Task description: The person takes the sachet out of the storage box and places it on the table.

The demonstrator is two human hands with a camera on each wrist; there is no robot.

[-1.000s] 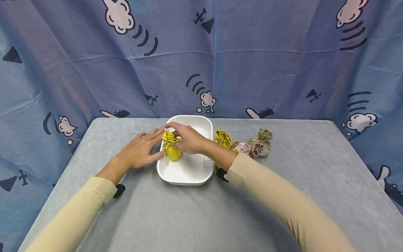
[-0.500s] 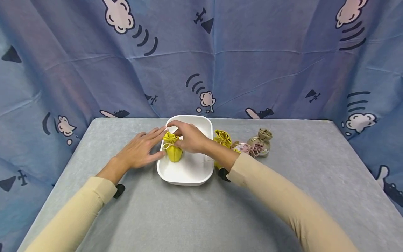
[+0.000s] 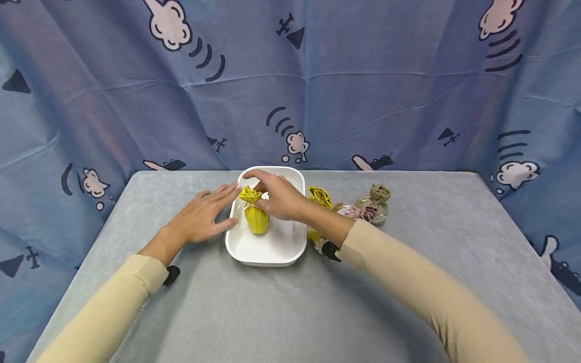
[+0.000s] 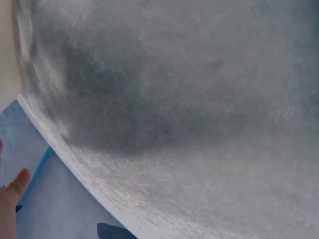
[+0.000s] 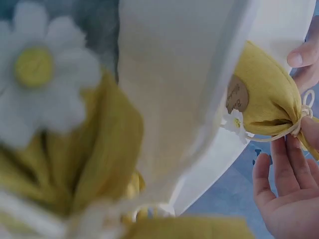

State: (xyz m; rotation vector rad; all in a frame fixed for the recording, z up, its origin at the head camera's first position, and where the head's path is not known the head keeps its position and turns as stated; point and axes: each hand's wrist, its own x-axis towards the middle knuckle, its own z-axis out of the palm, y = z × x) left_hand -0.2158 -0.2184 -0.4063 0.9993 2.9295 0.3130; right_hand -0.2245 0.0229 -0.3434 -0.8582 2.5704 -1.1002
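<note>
My right hand (image 3: 283, 199) pinches the gathered neck of a yellow drawstring pouch (image 3: 257, 220) from its right side. This pouch stands upright over the left part of a white tray (image 3: 272, 249). In the right wrist view the pouch (image 5: 266, 89) shows a round brown label, a small white daisy and a pale cord, with the right hand's fingers (image 5: 284, 184) at its neck. My left hand (image 3: 204, 214) lies flat with straight fingers along the tray's left rim, its thumb near the pouch. Part of a hand (image 4: 10, 209) enters the left wrist view's lower left.
Right of the tray, a second yellow pouch (image 3: 320, 196) is partly hidden behind the right forearm. Beside it are a pink pouch (image 3: 358, 213) and a beige pouch (image 3: 376, 204). The grey-covered table (image 3: 227, 312) ends at a blue patterned curtain (image 3: 390, 111).
My right hand has moved slightly right with the yellow pouch, which has shifted away from the left rim and turned a little. The left hand has stayed in place.
</note>
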